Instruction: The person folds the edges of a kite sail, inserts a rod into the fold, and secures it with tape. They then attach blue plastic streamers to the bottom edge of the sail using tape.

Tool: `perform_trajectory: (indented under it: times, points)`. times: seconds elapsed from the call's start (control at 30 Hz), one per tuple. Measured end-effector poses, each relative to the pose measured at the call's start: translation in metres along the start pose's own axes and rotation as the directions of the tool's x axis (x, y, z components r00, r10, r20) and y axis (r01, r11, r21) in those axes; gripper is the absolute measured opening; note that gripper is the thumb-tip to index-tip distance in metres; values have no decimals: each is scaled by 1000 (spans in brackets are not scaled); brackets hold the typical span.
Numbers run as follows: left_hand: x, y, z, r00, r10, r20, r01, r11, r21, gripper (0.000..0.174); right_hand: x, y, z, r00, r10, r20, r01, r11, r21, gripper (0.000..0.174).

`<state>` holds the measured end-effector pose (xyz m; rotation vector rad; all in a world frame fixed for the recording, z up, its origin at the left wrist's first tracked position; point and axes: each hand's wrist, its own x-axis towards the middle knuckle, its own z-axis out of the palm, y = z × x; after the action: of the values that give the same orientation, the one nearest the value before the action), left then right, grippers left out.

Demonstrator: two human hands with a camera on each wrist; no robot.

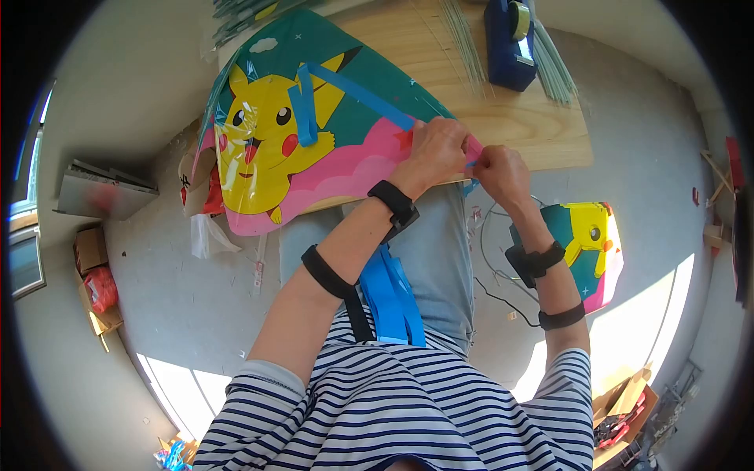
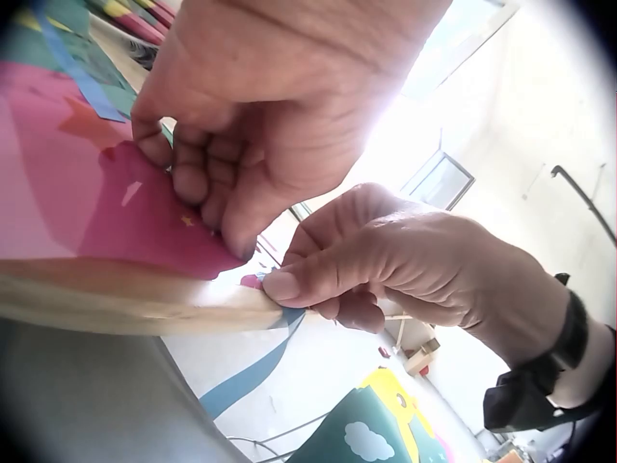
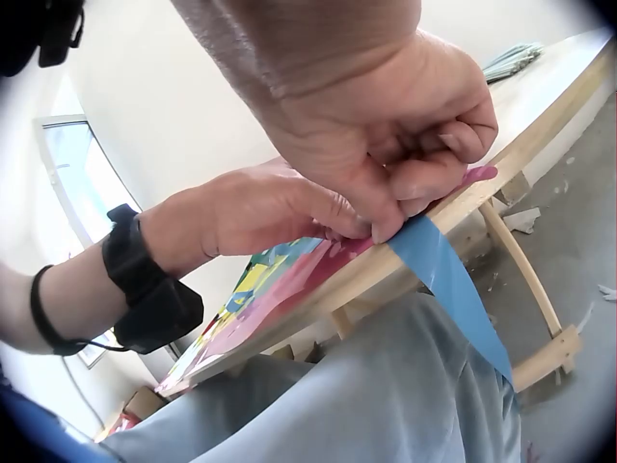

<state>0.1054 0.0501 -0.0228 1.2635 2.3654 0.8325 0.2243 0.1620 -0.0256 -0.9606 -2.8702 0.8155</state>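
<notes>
A kite sheet printed with a yellow cartoon figure on green and pink lies over the wooden table. Close to its right corner, my left hand pinches the pink edge between thumb and curled fingers. Just beside it, my right hand pinches a blue ribbon against that corner at the table's edge. The ribbon's tail hangs below the tabletop. Another length of blue ribbon lies folded across the figure and runs toward my left hand. My fingers hide the spot where ribbon and corner meet.
On the wooden table stand a blue tape dispenser and bundles of thin green sticks. More blue strips lie on my lap. A second printed kite is low at the right, near cables. A cardboard box sits lower right.
</notes>
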Motion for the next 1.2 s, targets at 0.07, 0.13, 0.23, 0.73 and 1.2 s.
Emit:
perform_trajectory:
  times: [0.07, 0.13, 0.23, 0.73, 1.2]
  points:
    - [-1, -2, -1, 1000, 1, 23, -1, 1000, -13, 6, 2, 6, 0, 998, -53, 35, 50, 996, 70, 16]
    - [-2, -3, 2, 1000, 19, -1, -19, 1000, 13, 6, -1, 10, -2, 993, 32, 109, -57, 971, 232, 16]
    - [-3, -3, 3, 999, 39, -15, -38, 999, 28, 4, -5, 4, 2, 1000, 0, -16, 1, 997, 71, 16]
    - [-1, -6, 10, 996, 57, -66, -54, 997, 50, 8, 1, 0, 1, 994, 100, 45, -104, 990, 94, 21]
    - [0, -8, 8, 996, 67, -59, -65, 997, 34, 8, 7, -2, 1, 987, 139, 75, -144, 987, 65, 22]
